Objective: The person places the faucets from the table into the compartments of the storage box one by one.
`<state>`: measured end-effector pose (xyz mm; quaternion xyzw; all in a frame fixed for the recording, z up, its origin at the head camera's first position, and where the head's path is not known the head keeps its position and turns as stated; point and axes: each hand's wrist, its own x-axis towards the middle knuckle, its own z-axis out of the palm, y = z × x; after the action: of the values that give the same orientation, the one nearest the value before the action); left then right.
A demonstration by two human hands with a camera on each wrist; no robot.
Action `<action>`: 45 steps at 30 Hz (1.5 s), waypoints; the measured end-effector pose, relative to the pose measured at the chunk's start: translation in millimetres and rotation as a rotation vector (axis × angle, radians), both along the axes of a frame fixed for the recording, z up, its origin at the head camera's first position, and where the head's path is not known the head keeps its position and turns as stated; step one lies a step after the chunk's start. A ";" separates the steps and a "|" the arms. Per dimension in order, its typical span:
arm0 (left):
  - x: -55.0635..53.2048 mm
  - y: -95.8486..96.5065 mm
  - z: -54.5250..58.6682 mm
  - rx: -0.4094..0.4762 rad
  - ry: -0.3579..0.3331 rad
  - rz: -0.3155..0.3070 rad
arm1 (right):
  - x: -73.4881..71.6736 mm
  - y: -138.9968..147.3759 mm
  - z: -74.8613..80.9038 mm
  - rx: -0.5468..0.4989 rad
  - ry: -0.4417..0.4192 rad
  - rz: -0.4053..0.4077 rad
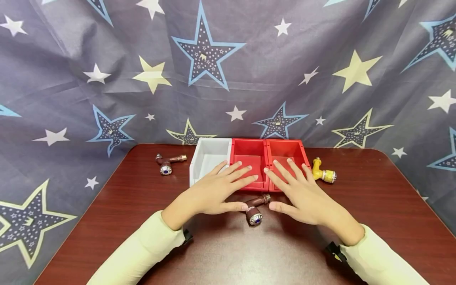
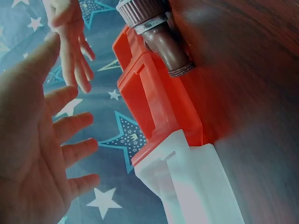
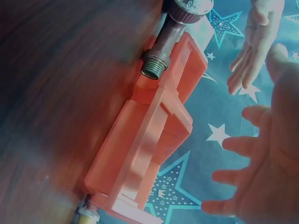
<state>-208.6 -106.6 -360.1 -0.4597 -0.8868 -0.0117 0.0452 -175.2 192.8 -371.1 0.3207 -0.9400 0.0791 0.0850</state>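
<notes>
Both hands are spread flat in the air above the front of the bins, holding nothing. My left hand (image 1: pixel 213 192) is over the white bin (image 1: pixel 210 156) and the middle red bin (image 1: pixel 249 152). My right hand (image 1: pixel 306 196) is over the right red bin (image 1: pixel 286 148). Between the two thumbs, a brown angle valve (image 1: pixel 254 213) with a round knob lies on the table in front of the bins. In the left wrist view, that brown valve (image 2: pixel 163 44) appears at the top. The right wrist view shows its threaded end (image 3: pixel 153 66).
Another brown angle valve (image 1: pixel 166 166) lies left of the white bin. A yellow angle valve (image 1: pixel 324 174) lies just right of the right red bin. The dark red wooden table (image 1: pixel 107 229) ends at a star-patterned curtain (image 1: pixel 242 95) behind the bins.
</notes>
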 end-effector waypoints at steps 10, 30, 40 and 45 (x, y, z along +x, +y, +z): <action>-4.9 -3.2 6.7 0.043 0.069 -0.054 | -4.7 1.3 8.0 -0.061 0.131 0.035; -31.6 -28.1 4.0 0.169 0.140 0.098 | -17.0 17.2 12.0 -0.070 0.134 0.001; -53.5 -46.5 2.9 0.315 0.165 0.307 | -27.5 39.6 14.2 -0.045 0.141 -0.050; -62.5 -53.3 5.4 0.421 0.055 0.462 | -32.4 51.3 15.6 -0.045 0.169 -0.074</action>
<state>-271.1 -159.9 -354.7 -0.2267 -0.9444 -0.1719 0.1647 -207.6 244.1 -355.5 0.2895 -0.9386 0.0698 0.1741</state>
